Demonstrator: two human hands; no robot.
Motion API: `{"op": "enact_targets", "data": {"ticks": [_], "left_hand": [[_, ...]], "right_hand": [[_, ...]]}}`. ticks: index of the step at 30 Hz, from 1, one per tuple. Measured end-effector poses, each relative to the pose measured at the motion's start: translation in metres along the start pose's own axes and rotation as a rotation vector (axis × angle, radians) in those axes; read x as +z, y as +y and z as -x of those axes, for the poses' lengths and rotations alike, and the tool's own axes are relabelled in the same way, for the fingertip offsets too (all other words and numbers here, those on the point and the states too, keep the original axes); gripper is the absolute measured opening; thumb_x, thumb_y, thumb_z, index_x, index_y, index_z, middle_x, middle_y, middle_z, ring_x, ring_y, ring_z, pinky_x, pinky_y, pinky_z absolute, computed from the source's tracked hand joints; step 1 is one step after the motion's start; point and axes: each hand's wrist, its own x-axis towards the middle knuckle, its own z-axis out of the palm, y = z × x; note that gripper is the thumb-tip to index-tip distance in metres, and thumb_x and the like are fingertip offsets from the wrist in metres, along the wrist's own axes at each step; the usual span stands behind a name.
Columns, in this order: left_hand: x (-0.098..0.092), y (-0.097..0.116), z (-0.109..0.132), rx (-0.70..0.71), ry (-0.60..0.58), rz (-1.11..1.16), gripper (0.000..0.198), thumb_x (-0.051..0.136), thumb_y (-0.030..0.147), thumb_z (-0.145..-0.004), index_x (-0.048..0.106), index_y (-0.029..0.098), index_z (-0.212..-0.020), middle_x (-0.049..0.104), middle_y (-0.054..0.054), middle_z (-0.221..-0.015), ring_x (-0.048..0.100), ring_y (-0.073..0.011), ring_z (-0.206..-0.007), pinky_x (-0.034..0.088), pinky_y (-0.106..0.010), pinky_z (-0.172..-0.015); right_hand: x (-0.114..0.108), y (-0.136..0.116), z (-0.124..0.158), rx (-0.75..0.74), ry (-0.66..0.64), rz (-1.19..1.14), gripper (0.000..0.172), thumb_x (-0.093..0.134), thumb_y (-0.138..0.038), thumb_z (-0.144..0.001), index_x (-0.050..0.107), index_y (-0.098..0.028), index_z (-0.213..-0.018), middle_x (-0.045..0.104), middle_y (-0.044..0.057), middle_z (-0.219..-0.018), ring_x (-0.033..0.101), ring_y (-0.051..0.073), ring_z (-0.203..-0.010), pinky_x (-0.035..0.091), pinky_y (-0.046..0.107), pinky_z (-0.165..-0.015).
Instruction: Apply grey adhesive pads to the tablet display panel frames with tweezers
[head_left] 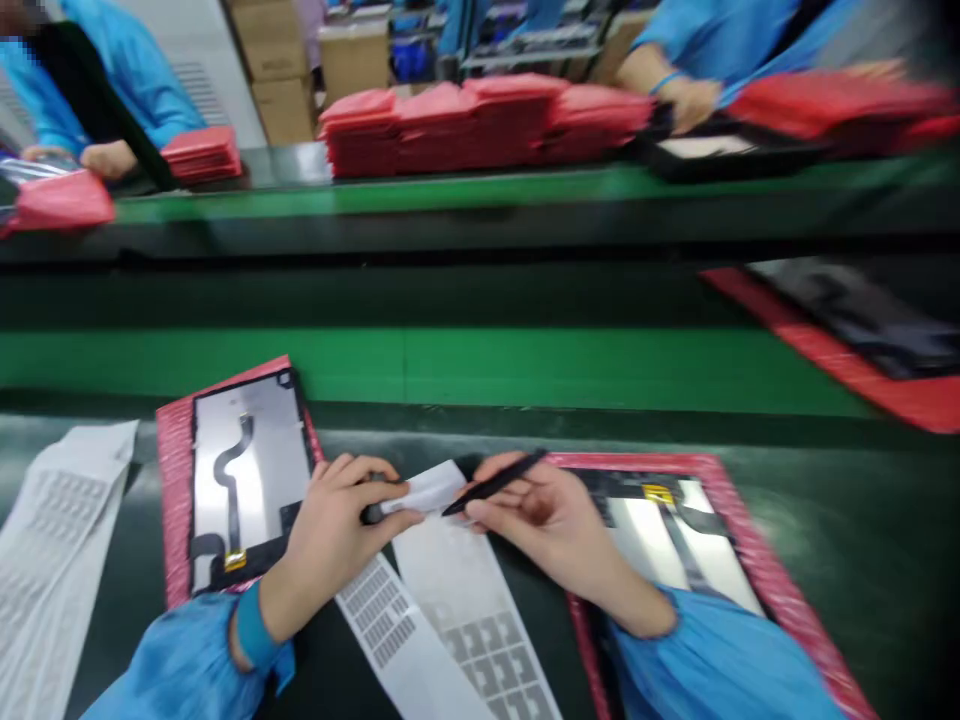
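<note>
My left hand [341,515] pinches the curled end of a white label strip [424,490] between thumb and fingers. A small dark piece [371,513] shows at those fingertips; I cannot make out what it is. In my right hand [551,515] are slim black tweezers [495,482], their tip touching or just above the strip's end. Below the hands lie a sheet with grey printed shapes [495,640] and a sheet of small barcode-like labels [379,612], partly overlapping. A display panel [262,450] with a flex cable sits left of my left hand. Another panel [712,540] lies partly under my right arm.
Both panels rest on red bubble-wrap bags [174,500]. More label sheets [60,540] lie at far left. A raised green-edged shelf [450,195] carries stacks of red bags [480,125]. Co-workers in blue sleeves [142,75] work behind it. Another panel on red wrap [862,320] is at right.
</note>
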Motion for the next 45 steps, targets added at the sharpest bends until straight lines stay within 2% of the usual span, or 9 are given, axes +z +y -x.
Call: {"op": "enact_targets", "data": {"ticks": [5, 22, 27, 30, 34, 37, 40, 43, 45], "left_hand": [[0.003, 0.001, 0.0, -0.019, 0.041, 0.056, 0.016, 0.086, 0.038, -0.08, 0.081, 0.031, -0.094, 0.073, 0.004, -0.104, 0.059, -0.0154, -0.087, 0.038, -0.035, -0.081], [0.008, -0.004, 0.006, 0.178, 0.097, -0.053, 0.019, 0.067, 0.044, -0.097, 0.077, 0.028, -0.101, 0.071, 0.003, -0.108, 0.057, -0.0164, -0.095, 0.032, -0.036, -0.079], [0.006, -0.004, 0.007, 0.242, 0.123, -0.116, 0.027, 0.054, 0.046, -0.104, 0.075, 0.029, -0.106, 0.07, 0.001, -0.114, 0.058, -0.0191, -0.1, 0.036, -0.036, -0.082], [0.012, -0.018, 0.006, 0.329, 0.207, -0.214, 0.03, 0.06, 0.052, -0.099, 0.076, 0.029, -0.11, 0.066, -0.002, -0.131, 0.058, -0.0241, -0.107, 0.041, -0.038, -0.087], [0.012, -0.026, -0.002, 0.413, 0.28, -0.332, 0.042, 0.062, 0.061, -0.093, 0.075, 0.029, -0.117, 0.059, -0.005, -0.145, 0.06, -0.0282, -0.107, 0.044, -0.039, -0.082], [0.005, 0.002, 0.0, 0.467, 0.281, -0.346, 0.032, 0.057, 0.047, -0.1, 0.073, 0.029, -0.121, 0.065, -0.006, -0.137, 0.062, -0.0268, -0.109, 0.042, -0.039, -0.084], [0.013, 0.052, 0.002, 0.572, 0.141, -0.181, 0.022, 0.053, 0.033, -0.105, 0.072, 0.032, -0.116, 0.071, 0.0, -0.12, 0.063, -0.0193, -0.105, 0.037, -0.038, -0.091], [0.037, 0.092, -0.007, 0.671, -0.028, -0.089, 0.028, 0.064, 0.046, -0.099, 0.068, 0.03, -0.122, 0.07, 0.001, -0.121, 0.062, -0.0183, -0.106, 0.035, -0.038, -0.093], [0.054, 0.104, -0.016, 0.711, -0.09, -0.085, 0.04, 0.07, 0.055, -0.092, 0.067, 0.029, -0.123, 0.069, 0.0, -0.122, 0.061, -0.0191, -0.106, 0.036, -0.038, -0.09]], "right_hand": [[0.0, -0.003, -0.003, -0.063, 0.045, 0.178, 0.016, 0.091, -0.03, -0.073, 0.082, -0.021, -0.083, 0.081, 0.01, -0.092, 0.079, 0.025, -0.084, 0.066, 0.022, -0.069], [0.015, 0.006, -0.005, -0.025, 0.018, 0.235, 0.014, 0.09, -0.03, -0.073, 0.085, -0.027, -0.085, 0.081, 0.005, -0.087, 0.079, 0.022, -0.075, 0.065, 0.022, -0.067], [0.023, 0.014, -0.007, 0.051, 0.045, 0.175, 0.026, 0.093, -0.039, -0.067, 0.084, -0.02, -0.083, 0.08, 0.007, -0.081, 0.077, 0.022, -0.067, 0.061, 0.024, -0.06], [0.022, 0.014, -0.016, 0.102, 0.055, 0.019, 0.037, 0.098, -0.041, -0.058, 0.082, -0.016, -0.08, 0.078, 0.005, -0.073, 0.074, 0.018, -0.061, 0.059, 0.022, -0.058], [-0.003, -0.018, -0.015, 0.071, 0.044, -0.188, 0.046, 0.098, -0.046, -0.059, 0.078, -0.013, -0.084, 0.077, 0.005, -0.074, 0.076, 0.017, -0.065, 0.06, 0.021, -0.06], [-0.043, -0.045, 0.009, 0.024, 0.042, -0.24, 0.046, 0.096, -0.047, -0.065, 0.075, -0.013, -0.088, 0.078, 0.007, -0.077, 0.077, 0.018, -0.069, 0.06, 0.02, -0.057], [-0.087, -0.049, 0.036, -0.028, 0.181, -0.223, 0.045, 0.096, -0.045, -0.066, 0.072, -0.016, -0.09, 0.077, 0.005, -0.075, 0.077, 0.017, -0.07, 0.061, 0.019, -0.058], [-0.114, -0.038, 0.051, -0.052, 0.318, -0.087, 0.057, 0.094, -0.041, -0.071, 0.064, -0.017, -0.113, 0.075, 0.002, -0.07, 0.076, 0.017, -0.064, 0.062, 0.021, -0.06], [-0.117, -0.031, 0.055, -0.069, 0.355, 0.02, 0.074, 0.092, -0.042, -0.074, 0.05, -0.018, -0.131, 0.074, -0.001, -0.065, 0.073, 0.017, -0.058, 0.062, 0.024, -0.058]]}}
